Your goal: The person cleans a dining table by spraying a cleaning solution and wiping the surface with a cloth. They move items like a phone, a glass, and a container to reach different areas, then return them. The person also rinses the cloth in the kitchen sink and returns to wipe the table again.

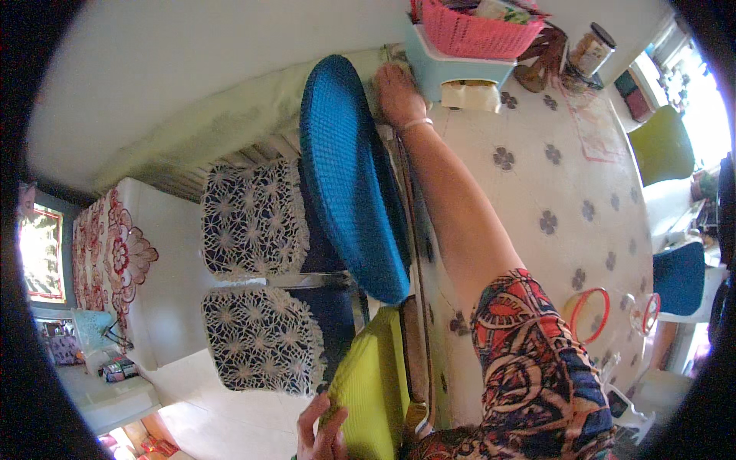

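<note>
My left hand (322, 428), cut off by the lower rim, has its fingers curled over the edge of a chair back in a ribbed yellow-green fabric cover (368, 368). My right hand (399, 98) reaches far out along the table's edge. It is between a chair back in a stretchy blue cover (348, 178) and a light-blue box (460, 69); its fingertips are blurred, so what they touch cannot be made out. Below the chair backs, white crocheted lace covers lie on two dark seats, one farther (253, 221) and one nearer (261, 339).
A table with a clover-patterned cloth (529, 190) extends to the right, bearing a pink basket (480, 29) on the box, a lidded jar (592, 49) and a red-rimmed bowl (589, 316). A white cabinet with a red lace cloth (129, 253) stands left. Other covered chairs (678, 279) are across the table.
</note>
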The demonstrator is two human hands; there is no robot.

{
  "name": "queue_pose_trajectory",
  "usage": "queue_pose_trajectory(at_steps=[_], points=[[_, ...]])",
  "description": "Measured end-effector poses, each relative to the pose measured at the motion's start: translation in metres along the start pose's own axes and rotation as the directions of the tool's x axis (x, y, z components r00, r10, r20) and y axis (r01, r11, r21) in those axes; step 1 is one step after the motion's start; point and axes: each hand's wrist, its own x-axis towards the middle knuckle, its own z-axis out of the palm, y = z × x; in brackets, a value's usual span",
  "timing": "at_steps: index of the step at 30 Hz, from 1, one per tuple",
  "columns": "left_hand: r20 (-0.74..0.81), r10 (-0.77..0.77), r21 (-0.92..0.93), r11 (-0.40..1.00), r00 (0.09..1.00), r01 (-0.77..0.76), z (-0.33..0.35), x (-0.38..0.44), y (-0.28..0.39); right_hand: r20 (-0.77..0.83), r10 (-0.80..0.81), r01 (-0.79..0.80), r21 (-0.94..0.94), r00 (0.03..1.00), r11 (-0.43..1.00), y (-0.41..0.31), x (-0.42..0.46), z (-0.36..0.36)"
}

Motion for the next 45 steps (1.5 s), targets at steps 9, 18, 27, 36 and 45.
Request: queue_pose_trajectory(at_steps=[9, 18, 27, 36, 45], points=[[0.082, -0.042, -0.088, 0.995, 0.996, 0.049, -0.001, -0.012, -0.015, 0.153, 0.076, -0.069, -0.054, 0.985, 0.996, 0.039, 0.099, 0.041], [-0.003, -0.123, -0.245, 0.962, 0.992, 0.119, 0.002, -0.013, -0.007, 0.150, -0.085, 0.100, -0.101, 0.985, 0.990, 0.053, 0.060, 0.017], [0.066, -0.012, -0.089, 0.996, 0.998, 0.018, -0.007, 0.001, -0.004, 0.130, -0.053, 0.036, 0.136, 0.990, 0.990, 0.023, -0.054, -0.042], [-0.015, 0.203, 0.055, 0.978, 0.979, -0.202, -0.011, 0.016, 0.013, 0.220, 0.064, -0.103, 0.172, 0.973, 0.980, -0.044, -0.217, -0.170], [-0.036, 0.277, 0.121, 0.955, 0.960, -0.270, -0.011, 0.014, 0.019, 0.486, 0.163, -0.230, 0.080, 0.859, 0.970, -0.138, -0.435, -0.326]])
